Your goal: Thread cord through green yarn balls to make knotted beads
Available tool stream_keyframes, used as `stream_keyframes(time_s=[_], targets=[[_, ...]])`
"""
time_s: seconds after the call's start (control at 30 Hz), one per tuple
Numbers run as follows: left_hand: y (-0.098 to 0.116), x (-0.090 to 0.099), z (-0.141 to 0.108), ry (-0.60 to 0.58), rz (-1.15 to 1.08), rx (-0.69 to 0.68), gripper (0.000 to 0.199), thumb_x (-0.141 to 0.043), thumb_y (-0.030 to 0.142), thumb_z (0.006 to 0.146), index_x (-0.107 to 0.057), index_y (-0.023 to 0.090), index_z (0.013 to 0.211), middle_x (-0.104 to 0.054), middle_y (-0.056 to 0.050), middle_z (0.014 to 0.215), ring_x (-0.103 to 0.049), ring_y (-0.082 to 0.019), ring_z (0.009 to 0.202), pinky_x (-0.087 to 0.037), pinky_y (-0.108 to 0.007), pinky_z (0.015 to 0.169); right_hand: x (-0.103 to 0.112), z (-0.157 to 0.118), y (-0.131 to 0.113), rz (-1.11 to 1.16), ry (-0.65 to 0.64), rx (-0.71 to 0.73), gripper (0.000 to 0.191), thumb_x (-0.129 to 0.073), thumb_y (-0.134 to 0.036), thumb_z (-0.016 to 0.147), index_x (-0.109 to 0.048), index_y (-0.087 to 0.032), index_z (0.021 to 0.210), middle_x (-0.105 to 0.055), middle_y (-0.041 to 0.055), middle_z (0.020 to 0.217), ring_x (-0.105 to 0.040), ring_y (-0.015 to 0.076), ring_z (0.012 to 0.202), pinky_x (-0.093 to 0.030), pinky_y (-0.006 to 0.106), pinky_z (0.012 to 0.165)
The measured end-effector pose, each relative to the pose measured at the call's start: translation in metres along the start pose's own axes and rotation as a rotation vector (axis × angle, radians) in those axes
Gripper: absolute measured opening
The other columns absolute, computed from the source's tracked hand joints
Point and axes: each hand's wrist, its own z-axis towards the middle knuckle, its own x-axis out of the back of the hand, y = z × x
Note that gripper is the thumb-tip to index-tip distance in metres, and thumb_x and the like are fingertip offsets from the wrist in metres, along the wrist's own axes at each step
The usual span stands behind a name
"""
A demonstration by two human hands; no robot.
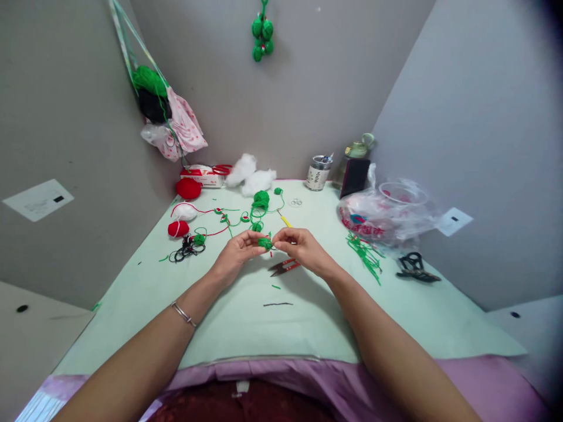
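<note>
While my left hand [238,252] pinches the green piece [265,243] over the bench [229,331], nearer the far edge, likely to steady it, my right hand [299,248] bunches close against it, whether gripping I cannot tell.

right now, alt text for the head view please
A left hand holds a small green yarn piece, the right hand at its edge, over a pale table. Red-handled snips lie nearby, with a green yarn ball, white stuffing and a plastic bag farther back.
</note>
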Motion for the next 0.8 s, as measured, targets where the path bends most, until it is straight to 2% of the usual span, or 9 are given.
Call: stream_keyframes(time_s=[0.3,0.53,0.8], targets=[[-0.003,-0.001,0.003,0.079,0.071,-0.045,0.033,-0.085,0.025,0.063,-0.066,0.017,0.089,-0.071,-0.002,0.089,-0.064,-0.017,0.085,-0.046,-0.031,0.083,-0.012,-0.002,0.005,-0.057,0.116,0.027,0.015,-0.064,-0.031,0.082,-0.065,-0.016,0.081,-0.055,-0.0021,0.065,-0.044,0.0119,0.06,-0.035,0.026,0.059],[-0.002,-0.002,0.002,0.062,0.065,-0.049,0.033,-0.086,0.026,0.061,-0.064,0.017,0.084,-0.071,-0.003,0.088,-0.065,-0.018,0.082,-0.047,-0.034,0.083,-0.014,-0.004,0.006,-0.063,0.116,0.049,0.018,-0.064,-0.034,0.084,-0.063,-0.018,0.077,-0.05,-0.0024,0.063,-0.042,0.0125,0.06,-0.033,0.026,0.057],[-0.005,-0.004,0.002,0.058,0.09,-0.064,0.032,-0.085,0.027,0.064,-0.063,0.016,0.085,-0.069,-0.002,0.084,-0.064,-0.017,0.08,-0.046,-0.032,0.08,-0.012,-0.001,0.008,-0.083,0.107,0.026,0.017,-0.064,-0.033,0.082,-0.064,-0.017,0.077,-0.054,-0.0015,0.065,-0.044,0.0125,0.061,-0.035,0.026,0.059]])
